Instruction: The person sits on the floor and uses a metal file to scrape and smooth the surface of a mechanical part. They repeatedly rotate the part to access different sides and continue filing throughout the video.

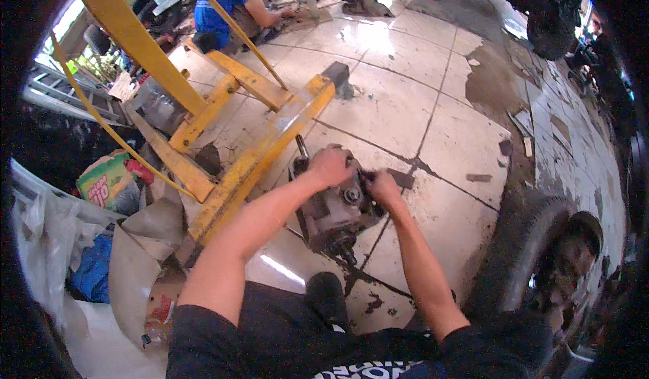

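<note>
A dark, greasy metal gearbox housing (318,213) lies on the tiled floor in front of me, with a rod sticking up at its far left and a short shaft toward me. My left hand (331,167) is closed over the far top of the housing, its fingertips partly hidden. Just right of it, my right hand (382,188) has its fingers curled at the housing's right side; what they grip is too dark to make out. A dark flat piece (404,179) lies beside the right hand.
A yellow steel lifting frame (250,162) stands at the left. A co-worker in blue (220,14) works at the back. A colourful box (105,183) and plastic sheeting (44,230) lie at left. A wheel (520,271) is at right, near broken floor tiles (493,81).
</note>
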Action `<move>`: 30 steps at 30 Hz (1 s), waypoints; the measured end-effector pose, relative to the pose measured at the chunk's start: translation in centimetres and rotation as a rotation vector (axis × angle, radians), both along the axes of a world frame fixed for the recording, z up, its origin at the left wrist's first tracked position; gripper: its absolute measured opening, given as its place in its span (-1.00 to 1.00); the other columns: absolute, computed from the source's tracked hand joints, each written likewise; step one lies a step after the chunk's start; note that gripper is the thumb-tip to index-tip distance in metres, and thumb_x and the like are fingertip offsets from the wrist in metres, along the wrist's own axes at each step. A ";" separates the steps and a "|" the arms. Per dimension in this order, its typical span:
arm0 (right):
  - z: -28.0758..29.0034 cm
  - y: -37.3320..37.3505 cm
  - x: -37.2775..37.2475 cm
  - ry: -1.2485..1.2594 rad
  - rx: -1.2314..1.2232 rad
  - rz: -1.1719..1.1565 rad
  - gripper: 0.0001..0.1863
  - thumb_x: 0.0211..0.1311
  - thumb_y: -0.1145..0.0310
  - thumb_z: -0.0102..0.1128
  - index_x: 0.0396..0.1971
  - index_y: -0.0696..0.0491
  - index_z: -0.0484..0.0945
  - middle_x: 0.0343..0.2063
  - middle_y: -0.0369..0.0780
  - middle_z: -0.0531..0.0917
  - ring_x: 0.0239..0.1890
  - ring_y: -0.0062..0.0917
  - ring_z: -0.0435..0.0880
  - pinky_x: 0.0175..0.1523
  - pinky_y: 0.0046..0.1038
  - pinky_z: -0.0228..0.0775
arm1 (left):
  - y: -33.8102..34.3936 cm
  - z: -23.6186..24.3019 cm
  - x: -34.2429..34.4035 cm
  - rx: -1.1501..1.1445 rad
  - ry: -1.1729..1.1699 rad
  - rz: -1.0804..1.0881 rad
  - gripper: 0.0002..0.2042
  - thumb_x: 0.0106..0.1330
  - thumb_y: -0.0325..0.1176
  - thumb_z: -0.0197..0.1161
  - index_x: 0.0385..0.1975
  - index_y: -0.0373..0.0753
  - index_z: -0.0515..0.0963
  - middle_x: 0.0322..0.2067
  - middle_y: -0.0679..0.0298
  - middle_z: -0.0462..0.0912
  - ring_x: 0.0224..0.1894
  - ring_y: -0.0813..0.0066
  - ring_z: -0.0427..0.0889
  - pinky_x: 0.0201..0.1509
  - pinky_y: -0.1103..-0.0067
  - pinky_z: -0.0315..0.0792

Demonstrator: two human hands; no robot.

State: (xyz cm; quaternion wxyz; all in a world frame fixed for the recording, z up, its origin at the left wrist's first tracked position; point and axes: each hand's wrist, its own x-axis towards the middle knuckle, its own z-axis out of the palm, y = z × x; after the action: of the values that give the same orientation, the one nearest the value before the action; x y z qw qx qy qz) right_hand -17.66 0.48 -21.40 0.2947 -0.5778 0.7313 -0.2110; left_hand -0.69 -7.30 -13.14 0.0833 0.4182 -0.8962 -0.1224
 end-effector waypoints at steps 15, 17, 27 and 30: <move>1.1 1.4 0.9 -0.025 0.036 -0.038 -0.63 0.14 0.16 0.23 -0.09 0.02 0.66 -0.23 0.02 0.69 -0.13 -0.08 0.68 -0.03 -0.20 0.51 | 0.2 0.1 1.3 0.057 0.007 -0.009 -0.60 0.28 -0.06 0.12 -0.15 -0.27 0.63 -0.06 -0.06 0.63 0.13 -0.02 0.51 0.17 0.21 0.42; 1.6 0.7 2.3 0.039 0.024 -0.121 -0.60 0.16 0.11 0.24 -0.08 0.02 0.67 -0.19 0.01 0.69 -0.12 -0.10 0.68 -0.01 -0.22 0.50 | -0.3 0.0 1.3 0.030 0.018 -0.007 -0.61 0.28 -0.07 0.13 -0.16 -0.26 0.64 -0.07 -0.05 0.63 0.11 -0.02 0.52 0.16 0.21 0.42; 0.7 -0.8 0.9 -0.107 0.102 -0.022 -0.62 0.13 0.15 0.22 -0.15 0.09 0.67 -0.23 0.08 0.67 -0.15 -0.05 0.67 -0.02 -0.14 0.51 | -0.5 -0.4 0.9 0.072 0.007 0.004 -0.65 0.28 -0.10 0.11 -0.18 -0.23 0.66 -0.08 -0.03 0.63 0.08 0.00 0.53 0.16 0.21 0.42; 5.7 1.1 2.1 -0.126 0.067 0.060 -0.63 0.15 0.16 0.19 -0.15 0.09 0.67 -0.29 0.12 0.66 -0.19 -0.01 0.67 -0.05 -0.13 0.51 | -0.3 -0.4 2.5 0.036 -0.016 0.011 -0.65 0.28 -0.10 0.11 -0.17 -0.22 0.65 -0.07 -0.03 0.63 0.08 0.01 0.53 0.17 0.22 0.42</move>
State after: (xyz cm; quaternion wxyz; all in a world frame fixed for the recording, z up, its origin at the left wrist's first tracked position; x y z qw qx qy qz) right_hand -15.59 1.62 -15.70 0.3656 -0.5746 0.7004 -0.2136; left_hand 1.77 -7.59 -13.57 0.0694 0.4253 -0.8923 -0.1348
